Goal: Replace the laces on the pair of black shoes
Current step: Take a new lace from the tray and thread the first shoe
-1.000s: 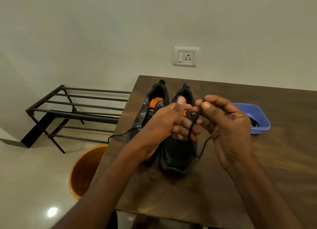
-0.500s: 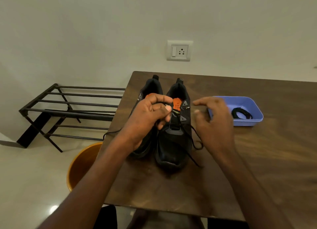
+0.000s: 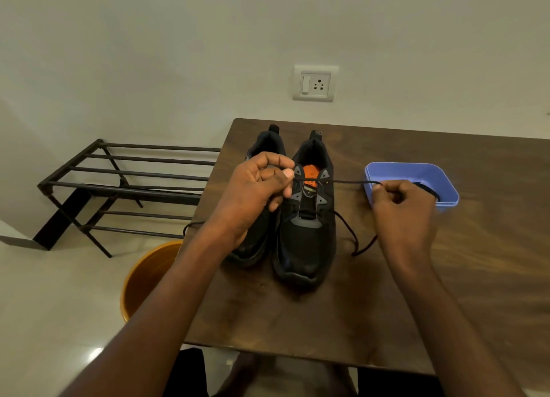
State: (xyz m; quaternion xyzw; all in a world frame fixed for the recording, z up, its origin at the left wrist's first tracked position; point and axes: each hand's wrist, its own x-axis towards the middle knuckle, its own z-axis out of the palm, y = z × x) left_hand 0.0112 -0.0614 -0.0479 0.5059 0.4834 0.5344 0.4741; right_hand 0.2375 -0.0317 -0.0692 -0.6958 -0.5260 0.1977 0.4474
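Two black shoes (image 3: 303, 241) stand mid-frame on the surface (image 3: 446, 277), toes toward me; my left hand (image 3: 253, 194) covers most of the left one. Both grips are pinched on the black lace (image 3: 345, 182), stretched taut across the right shoe's tongue to my right hand (image 3: 401, 206), which hides part of the blue tray (image 3: 387, 170). At lower left, the surface's edge cuts off an orange bucket (image 3: 143, 280).

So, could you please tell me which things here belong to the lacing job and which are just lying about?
In use: right shoe, left shoe, black lace, left hand, right hand, blue tray with a spare lace.
Lying about: rack, orange bucket, wall socket.
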